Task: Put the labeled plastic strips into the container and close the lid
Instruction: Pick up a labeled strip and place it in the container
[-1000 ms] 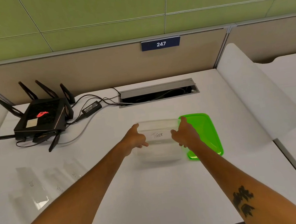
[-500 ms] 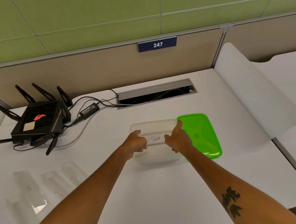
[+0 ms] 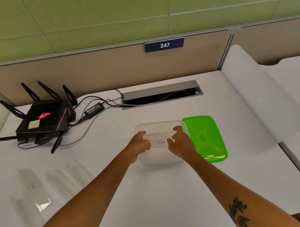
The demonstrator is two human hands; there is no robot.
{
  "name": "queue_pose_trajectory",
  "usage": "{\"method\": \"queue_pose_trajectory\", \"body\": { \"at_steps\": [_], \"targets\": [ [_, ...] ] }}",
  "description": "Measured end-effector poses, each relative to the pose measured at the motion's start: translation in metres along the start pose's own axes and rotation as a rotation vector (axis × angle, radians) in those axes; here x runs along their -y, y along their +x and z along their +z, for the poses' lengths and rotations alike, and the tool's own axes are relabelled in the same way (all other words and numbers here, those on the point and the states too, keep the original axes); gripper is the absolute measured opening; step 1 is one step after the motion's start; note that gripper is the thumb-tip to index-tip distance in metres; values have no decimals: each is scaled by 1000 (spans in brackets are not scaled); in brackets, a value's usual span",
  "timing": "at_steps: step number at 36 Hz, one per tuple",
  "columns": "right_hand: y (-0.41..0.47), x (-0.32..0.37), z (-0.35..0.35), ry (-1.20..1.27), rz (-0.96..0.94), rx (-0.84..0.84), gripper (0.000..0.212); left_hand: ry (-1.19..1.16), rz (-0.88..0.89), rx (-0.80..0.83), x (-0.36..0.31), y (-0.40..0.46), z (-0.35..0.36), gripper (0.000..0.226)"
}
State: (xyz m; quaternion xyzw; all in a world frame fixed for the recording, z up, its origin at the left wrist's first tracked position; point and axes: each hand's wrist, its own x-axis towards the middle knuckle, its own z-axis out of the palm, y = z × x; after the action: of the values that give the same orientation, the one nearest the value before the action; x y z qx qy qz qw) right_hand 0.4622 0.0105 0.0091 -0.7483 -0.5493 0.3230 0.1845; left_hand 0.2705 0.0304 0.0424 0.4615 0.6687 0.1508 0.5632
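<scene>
1. Both hands share one grip on a clear plastic strip (image 3: 159, 142) lettered "TIGER": the left hand (image 3: 139, 144) pinches its left end, the right hand (image 3: 181, 142) its right end, fingers curled over the top edge.
2. A second ago the hands stood wider apart, out at the side walls of the container (image 3: 159, 126); half a second ago they had drawn in, and now they are closer still, with the strip bowing between them over the open container. I read this as the strip being flexed so it will go inside, so the first placement is under way, not done.
3. The container is clear, open, and sits mid-counter; its right wall touches or slightly overlaps the green lid (image 3: 205, 137), which lies flat beside it. Closing is still a late step.
4. The remaining strips (image 3: 35, 188) lie well apart to the left on the white counter (image 3: 154, 196), faint writing on them; their exact count is hard to tell.
5. Open room: bare counter in front of the container toward the person and between it and the strips. Farther back, the black router (image 3: 42, 119), its cables and the cable hatch (image 3: 162, 93) are clear of the working path. The counter's right edge lies beyond the lid.
</scene>
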Motion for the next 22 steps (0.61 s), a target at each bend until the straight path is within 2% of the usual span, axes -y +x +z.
{"method": "queue_pose_trajectory", "body": {
  "at_steps": [2, 5, 10, 22],
  "targets": [
    [-1, 0, 3, -88, -42, 63, 35, 1, 21, -12, 4, -2, -1, 76],
    [-2, 3, 8, -199, -70, 139, 28, 9, 59, -38, 11, -5, -3, 66],
    [-2, 8, 16, -249, -83, 184, 32, 33, 110, -42, 22, -12, -6, 54],
    [-9, 16, 20, -224, -60, 187, 42, 4, 230, -91, 38, -30, -17, 49]
  ]
}}
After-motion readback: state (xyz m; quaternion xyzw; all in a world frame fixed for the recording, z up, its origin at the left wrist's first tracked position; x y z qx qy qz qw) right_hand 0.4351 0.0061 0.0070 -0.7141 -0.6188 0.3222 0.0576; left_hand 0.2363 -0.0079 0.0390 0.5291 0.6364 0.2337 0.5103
